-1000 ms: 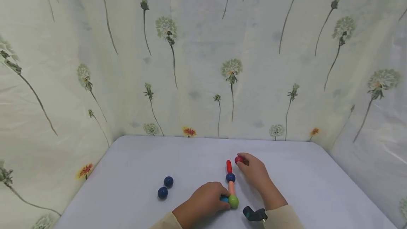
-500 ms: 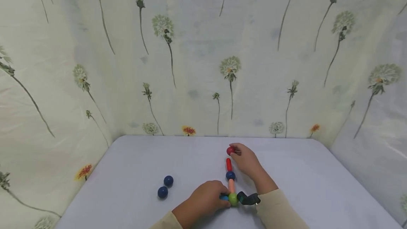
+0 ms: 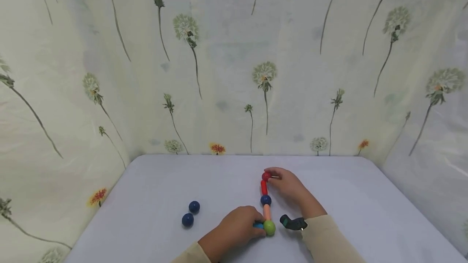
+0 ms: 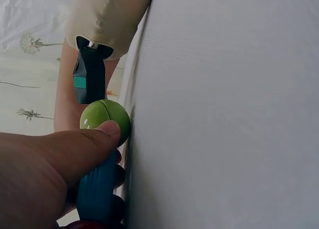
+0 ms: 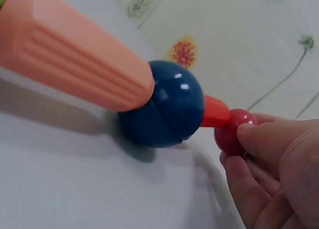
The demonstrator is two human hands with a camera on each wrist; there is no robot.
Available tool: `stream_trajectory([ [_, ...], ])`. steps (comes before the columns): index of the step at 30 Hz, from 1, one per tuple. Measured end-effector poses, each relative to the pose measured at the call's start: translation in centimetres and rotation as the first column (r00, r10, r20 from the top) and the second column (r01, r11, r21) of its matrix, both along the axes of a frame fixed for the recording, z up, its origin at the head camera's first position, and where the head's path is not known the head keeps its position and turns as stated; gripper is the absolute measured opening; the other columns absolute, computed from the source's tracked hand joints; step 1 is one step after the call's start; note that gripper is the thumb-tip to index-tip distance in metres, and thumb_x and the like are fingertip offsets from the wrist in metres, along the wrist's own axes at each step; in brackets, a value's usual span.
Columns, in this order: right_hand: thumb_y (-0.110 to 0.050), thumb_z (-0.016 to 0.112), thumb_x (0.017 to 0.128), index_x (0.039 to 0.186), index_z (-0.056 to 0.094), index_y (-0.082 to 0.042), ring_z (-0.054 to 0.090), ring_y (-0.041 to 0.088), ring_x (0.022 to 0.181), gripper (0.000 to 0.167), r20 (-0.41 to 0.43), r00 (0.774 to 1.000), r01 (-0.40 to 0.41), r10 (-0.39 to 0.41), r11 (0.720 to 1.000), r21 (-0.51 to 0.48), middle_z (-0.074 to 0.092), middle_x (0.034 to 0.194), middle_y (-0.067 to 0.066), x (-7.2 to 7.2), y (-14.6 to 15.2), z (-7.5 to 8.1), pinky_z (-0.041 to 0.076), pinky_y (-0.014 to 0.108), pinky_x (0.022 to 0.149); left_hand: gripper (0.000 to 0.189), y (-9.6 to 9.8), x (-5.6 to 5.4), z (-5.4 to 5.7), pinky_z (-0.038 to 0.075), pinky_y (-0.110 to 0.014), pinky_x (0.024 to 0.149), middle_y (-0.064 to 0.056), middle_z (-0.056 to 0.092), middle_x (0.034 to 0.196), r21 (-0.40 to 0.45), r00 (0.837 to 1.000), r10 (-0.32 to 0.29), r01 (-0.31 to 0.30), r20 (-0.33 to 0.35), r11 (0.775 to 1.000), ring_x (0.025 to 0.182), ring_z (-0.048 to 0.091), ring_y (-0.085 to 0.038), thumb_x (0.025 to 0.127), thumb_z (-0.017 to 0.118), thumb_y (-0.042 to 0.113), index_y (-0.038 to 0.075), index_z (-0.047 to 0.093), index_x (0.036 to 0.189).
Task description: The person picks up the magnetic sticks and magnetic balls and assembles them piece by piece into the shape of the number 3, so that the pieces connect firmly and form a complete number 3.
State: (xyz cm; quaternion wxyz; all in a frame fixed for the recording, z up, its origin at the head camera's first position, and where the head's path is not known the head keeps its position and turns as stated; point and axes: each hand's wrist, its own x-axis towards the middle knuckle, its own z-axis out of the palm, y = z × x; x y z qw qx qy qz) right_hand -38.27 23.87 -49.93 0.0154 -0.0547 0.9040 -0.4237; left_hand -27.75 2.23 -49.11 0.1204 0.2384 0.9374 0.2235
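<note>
A chain of balls and rods lies on the white table. From far to near come a red ball [image 3: 266, 176], a red rod [image 3: 264, 188], a dark blue ball [image 3: 265, 200], a salmon rod [image 3: 267, 212] and a green ball [image 3: 269, 227]. My right hand [image 3: 289, 186] pinches the red ball, which touches the red rod's far end in the right wrist view. My left hand [image 3: 237, 226] grips a blue rod [image 4: 95, 194] joined to the green ball, its thumb tip pressing on that ball. The hand hides most of this rod; a dark red piece [image 4: 87, 224] shows beyond it.
Two loose dark blue balls, one farther [image 3: 194, 207] and one nearer [image 3: 188, 220], lie left of the left hand. A dark wrist camera [image 3: 293, 222] juts from the right sleeve. A flower-printed curtain [image 3: 226, 72] stands behind the white table [image 3: 153, 198].
My right hand has carried the red ball left and away over the red rod, then back toward me against its far end. The left hand has kept its hold.
</note>
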Motion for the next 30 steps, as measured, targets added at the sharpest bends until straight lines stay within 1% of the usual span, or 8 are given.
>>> stream_trajectory([
  [6,-0.022,0.067,0.103,0.14,0.065,-0.023,0.057,0.034,0.137,0.038,0.009,0.999,-0.051,0.051,0.999,-0.01,0.069,0.137,0.002,-0.2,0.4,-1.0,0.043,0.061,0.113,0.025,0.1,0.1,-0.3,0.051,-0.025,0.077,0.018,0.068,0.091,-0.009,1.0,-0.004,0.004,0.019,1.0,0.078,0.054,-0.002,0.087,0.086,0.036,0.027,0.082,0.111],
  [12,-0.024,0.068,0.103,0.139,0.066,-0.03,0.058,0.028,0.135,0.037,0.021,0.998,-0.06,0.06,0.998,-0.029,0.068,0.137,-0.003,-0.6,0.5,-1.4,0.046,0.056,0.113,0.027,0.3,-0.1,0.1,0.053,-0.025,0.078,0.019,0.068,0.092,-0.034,1.0,-0.002,0.003,0.027,0.999,0.078,0.054,-0.001,0.087,0.086,0.036,0.03,0.081,0.113],
  [15,-0.022,0.068,0.103,0.139,0.066,-0.028,0.058,0.029,0.135,0.037,0.011,0.997,-0.075,0.076,0.997,-0.031,0.068,0.138,-0.001,-0.9,0.4,-1.5,0.044,0.056,0.114,0.029,0.2,-0.2,0.4,0.054,-0.025,0.08,0.018,0.068,0.093,-0.049,0.999,-0.003,0.004,0.035,0.999,0.079,0.054,-0.002,0.087,0.086,0.038,0.031,0.081,0.115],
  [19,-0.021,0.066,0.103,0.139,0.067,-0.024,0.054,0.034,0.141,0.036,-0.003,0.995,-0.096,0.096,0.995,-0.008,0.068,0.139,0.002,-0.9,0.2,-1.4,0.04,0.059,0.116,0.031,-0.1,-0.4,0.7,0.053,-0.025,0.08,0.016,0.066,0.096,-0.069,0.998,-0.045,0.047,0.032,0.996,0.081,0.054,-0.003,0.088,0.085,0.04,0.031,0.08,0.118],
  [22,-0.023,0.067,0.103,0.139,0.068,-0.026,0.051,0.034,0.144,0.036,0.0,0.997,-0.08,0.08,0.996,0.026,0.068,0.139,0.001,-0.8,0.0,-1.4,0.037,0.061,0.118,0.031,-0.4,-0.5,1.0,0.054,-0.026,0.082,0.016,0.065,0.098,-0.07,0.997,-0.07,0.073,0.045,0.995,0.083,0.054,-0.004,0.089,0.083,0.043,0.033,0.079,0.118],
  [24,-0.022,0.066,0.103,0.139,0.068,-0.026,0.05,0.035,0.145,0.036,-0.006,0.997,-0.083,0.083,0.995,0.054,0.068,0.141,0.002,-0.6,0.0,-1.4,0.036,0.062,0.118,0.031,-0.6,-0.5,1.4,0.055,-0.028,0.085,0.015,0.066,0.099,-0.056,0.996,-0.064,0.068,0.065,0.996,0.084,0.054,-0.004,0.09,0.082,0.046,0.033,0.079,0.118],
  [26,-0.022,0.066,0.103,0.14,0.068,-0.026,0.049,0.035,0.145,0.037,-0.005,0.997,-0.081,0.082,0.994,0.07,0.067,0.142,0.002,-0.4,0.0,-1.4,0.036,0.062,0.118,0.032,-1.0,-0.3,2.2,0.056,-0.031,0.088,0.015,0.067,0.101,-0.032,0.996,-0.042,0.045,0.078,0.998,0.087,0.056,-0.003,0.091,0.081,0.047,0.032,0.079,0.118],
  [30,-0.021,0.065,0.104,0.141,0.067,-0.027,0.05,0.035,0.145,0.038,-0.022,0.997,-0.075,0.077,0.994,0.08,0.066,0.143,0.003,-0.2,-0.2,-1.3,0.037,0.063,0.117,0.033,-2.6,0.4,4.7,0.057,-0.032,0.085,0.013,0.068,0.101,0.054,0.997,-0.004,0.0,0.074,0.999,0.085,0.06,-0.003,0.093,0.078,0.046,0.028,0.077,0.121],
])
